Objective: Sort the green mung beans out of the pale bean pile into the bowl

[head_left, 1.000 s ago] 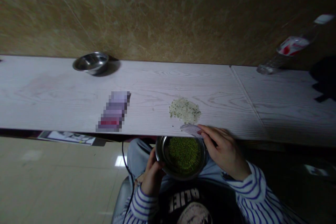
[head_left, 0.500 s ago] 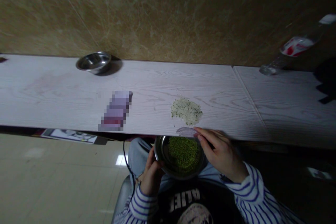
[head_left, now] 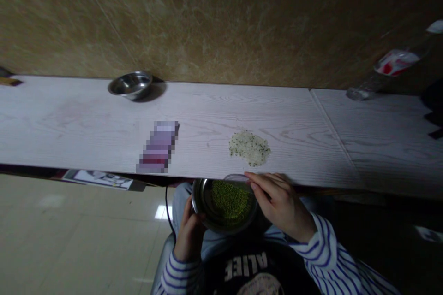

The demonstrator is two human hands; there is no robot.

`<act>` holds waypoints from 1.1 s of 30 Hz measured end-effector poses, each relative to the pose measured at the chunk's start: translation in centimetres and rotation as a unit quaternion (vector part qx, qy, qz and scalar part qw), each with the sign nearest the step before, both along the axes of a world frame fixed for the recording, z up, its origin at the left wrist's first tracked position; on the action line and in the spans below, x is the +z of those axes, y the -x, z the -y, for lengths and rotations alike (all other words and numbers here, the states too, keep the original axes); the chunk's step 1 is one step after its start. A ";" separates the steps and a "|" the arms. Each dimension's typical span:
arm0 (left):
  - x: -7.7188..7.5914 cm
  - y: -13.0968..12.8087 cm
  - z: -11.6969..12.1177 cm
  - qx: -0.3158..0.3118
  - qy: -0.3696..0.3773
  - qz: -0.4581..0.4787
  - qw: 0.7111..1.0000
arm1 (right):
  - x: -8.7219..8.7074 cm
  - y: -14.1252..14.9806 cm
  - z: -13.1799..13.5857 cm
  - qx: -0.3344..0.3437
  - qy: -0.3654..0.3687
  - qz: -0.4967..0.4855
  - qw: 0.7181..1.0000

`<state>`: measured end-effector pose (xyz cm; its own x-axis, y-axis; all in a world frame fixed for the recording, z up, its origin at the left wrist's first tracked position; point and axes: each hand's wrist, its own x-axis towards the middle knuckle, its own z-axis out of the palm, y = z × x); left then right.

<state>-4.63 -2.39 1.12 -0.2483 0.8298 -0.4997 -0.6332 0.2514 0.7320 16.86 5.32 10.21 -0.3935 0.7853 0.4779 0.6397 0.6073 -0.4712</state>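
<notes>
My left hand (head_left: 190, 231) grips the left side of a steel bowl (head_left: 196, 200) held over my lap, just below the table's front edge. Green beans (head_left: 230, 203) that look like mung beans fill its bottom. Pinched between the thumb and fingers of my right hand (head_left: 283, 202) is a thin, pale purple, see-through piece with a curved edge (head_left: 236, 177). That piece is at the table's edge, over the bowl's far rim; its exact kind cannot be made out. Beyond it, a flat pile of white rice grains mixed with green beans (head_left: 249, 148) lies on the table.
A second steel bowl (head_left: 130, 86) stands at the back left of the white table (head_left: 200, 106), near the wall. A pixelated flat object (head_left: 158, 147) lies left of the pile. A clear plastic bottle (head_left: 394, 63) is at the back right, beside a dark object (head_left: 434, 106).
The bowl of beans and both hands have shifted left relative to the table. The purple piece has moved left and toward me, from the tabletop to over the bowl's far rim.
</notes>
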 end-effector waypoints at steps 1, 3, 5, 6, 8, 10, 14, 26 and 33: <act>0.0 0.1 0.0 -0.001 -0.004 -0.001 1.000 | 0.0 -0.1 0.2 0.000 0.001 -0.004 1.000; 0.1 0.1 -0.1 -0.006 -0.010 0.004 1.000 | -0.2 -0.2 0.6 -0.017 -0.004 -0.014 1.000; 0.2 -0.1 -0.2 -0.015 -0.015 0.011 1.000 | -0.4 -0.4 0.6 -0.048 -0.018 -0.019 0.999; 0.2 -0.2 -0.2 -0.018 -0.017 0.017 1.000 | -0.5 -0.5 0.6 -0.061 -0.024 -0.018 0.998; 0.1 -0.5 -0.2 -0.021 -0.016 0.030 0.999 | -0.7 -0.8 0.3 -0.078 -0.035 -0.010 0.996; -0.2 -0.8 -0.1 -0.026 -0.010 0.038 0.999 | -0.7 -1.2 -0.1 -0.088 -0.041 0.003 0.995; -0.7 -1.4 -0.3 -0.039 0.011 0.043 0.998 | -0.7 -2.3 -1.3 -0.097 -0.042 0.025 0.994; -0.6 -3.4 -0.8 -0.036 0.011 0.063 0.997 | -0.3 -4.0 -4.6 -0.070 -0.052 0.070 0.994; -0.6 -3.7 -0.9 -0.048 0.016 0.075 0.996 | 0.0 -5.2 -4.1 -0.076 -0.079 0.037 0.993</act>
<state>-0.93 -1.52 0.56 -0.0897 0.8294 -0.5514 -0.7073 0.3367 0.6216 22.03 9.41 10.21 -0.3150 0.7555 0.5744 0.7592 0.5638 -0.3252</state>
